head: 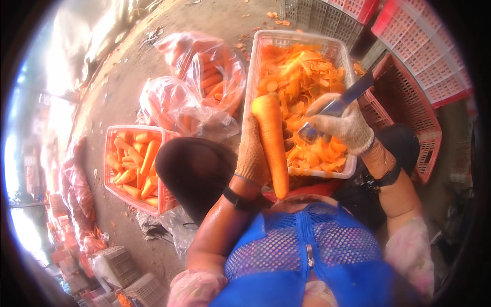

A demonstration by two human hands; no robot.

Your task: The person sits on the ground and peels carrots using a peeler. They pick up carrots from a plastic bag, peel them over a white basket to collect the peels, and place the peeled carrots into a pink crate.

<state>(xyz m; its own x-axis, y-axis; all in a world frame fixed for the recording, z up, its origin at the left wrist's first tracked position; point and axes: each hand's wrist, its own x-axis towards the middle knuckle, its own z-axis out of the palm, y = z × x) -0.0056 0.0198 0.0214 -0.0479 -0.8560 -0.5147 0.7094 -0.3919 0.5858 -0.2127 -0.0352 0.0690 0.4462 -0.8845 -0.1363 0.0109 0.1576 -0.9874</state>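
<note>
My left hand (251, 153), in a knitted work glove, grips a thick orange carrot (270, 134), its broad end up and its tip towards my body. My right hand (343, 124), also gloved, is shut on a flat metal tool (347, 94) that looks like a knife. Its wide grey part points up and right. A shiny metal end (308, 133) sticks out at the left of the fist, apart from the carrot; I cannot tell whether it belongs to the same tool. Both hands are over a white plastic crate (249, 76) holding carrot peelings (303, 73) and slices.
To the left stands a pink crate (108, 161) of peeled carrots (134, 155), beside my knee. Clear plastic bags (180, 92) of carrots lie beyond it. Red crates (410, 111) and stacked pink-white crates (422, 50) are at the right. Scraps (282, 23) dot the floor.
</note>
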